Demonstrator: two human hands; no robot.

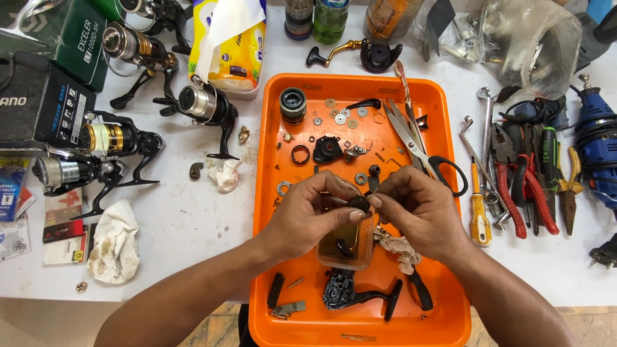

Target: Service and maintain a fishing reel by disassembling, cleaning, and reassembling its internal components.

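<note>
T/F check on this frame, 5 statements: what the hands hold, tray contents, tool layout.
1. Both hands, left hand and right hand, pinch a small dark part over the orange tray. True.
2. The scissors lie outside the tray, on the white table. False: they lie in the tray, with one handle loop over its right rim.
3. A small clear tub sits in the tray just below the hands. True.
4. The red-handled pliers are to the left of the tray. False: they lie to its right, among the hand tools.
5. Several fishing reels sit on the table left of the tray. True.
</note>
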